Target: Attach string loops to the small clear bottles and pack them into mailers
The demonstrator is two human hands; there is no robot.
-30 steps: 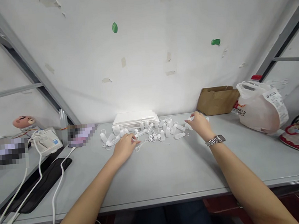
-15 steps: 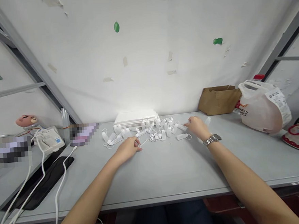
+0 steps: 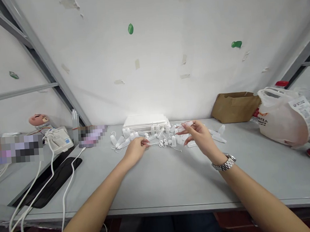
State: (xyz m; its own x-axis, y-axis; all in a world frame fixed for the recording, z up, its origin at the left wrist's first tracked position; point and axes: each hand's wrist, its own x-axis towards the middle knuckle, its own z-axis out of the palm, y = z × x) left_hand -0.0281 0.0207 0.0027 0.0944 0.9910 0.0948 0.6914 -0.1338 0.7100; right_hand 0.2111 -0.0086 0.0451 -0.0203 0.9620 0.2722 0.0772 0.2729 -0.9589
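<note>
Several small translucent bottles (image 3: 123, 143) with looped straps lie scattered across the grey table, in front of a stack of white boxes (image 3: 145, 121). Left of the middle, my left hand (image 3: 136, 149) pinches the end of a thin white strip (image 3: 154, 143), close to a group of small white caps (image 3: 165, 142). My right hand (image 3: 199, 136), wearing a metal watch, is raised a little over the right side of the pile. Between its thumb and fingers it holds a translucent bottle (image 3: 187, 124). More bottles (image 3: 218, 136) lie to its right.
A brown paper bag (image 3: 235, 107) and a white plastic bag (image 3: 285, 115) stand at the back right. At the left are a power strip (image 3: 59, 140), white cables (image 3: 67, 187), a black flat case (image 3: 49, 183) and a blurred phone-like item (image 3: 92, 136).
My right hand has lifted off the table and moved slightly left, now with a bottle in its fingers. My left hand still pinches the strip. The camera view has shifted a little left.
</note>
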